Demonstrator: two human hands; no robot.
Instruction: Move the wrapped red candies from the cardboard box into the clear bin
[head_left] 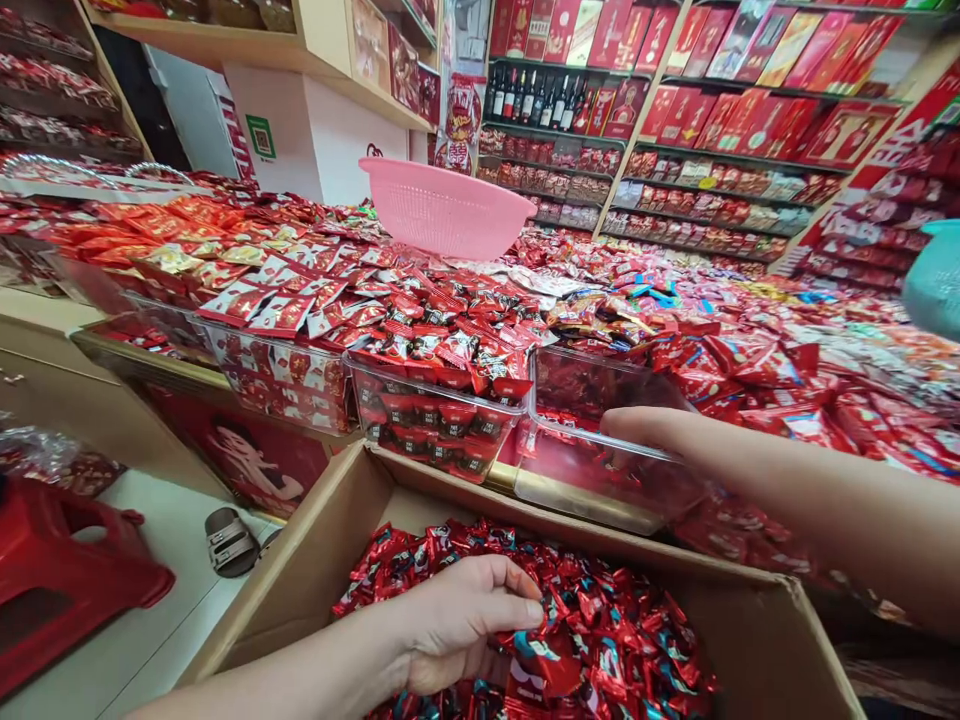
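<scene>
A cardboard box [750, 640] in front of me holds many small red wrapped candies [637, 650] with blue marks. My left hand [480, 615] is down among them, thumb and fingers closed round a red candy packet [544, 665]. Its lower fingers are partly hidden. Beyond the box rim, my right hand [637, 425] reaches over a clear plastic bin [592, 480]. Its fingers go down inside and show only dimly through the wall, so their grip is unclear. Some red wrappers lie in that bin, low on its left side.
A neighbouring clear bin [442, 430] is heaped with red and dark candies. A pink plastic basket [450, 210] rests on the candy display behind. At the right edge is a turquoise basket [934, 280]. On the left floor are a red stool [67, 570] and a sandal [231, 542].
</scene>
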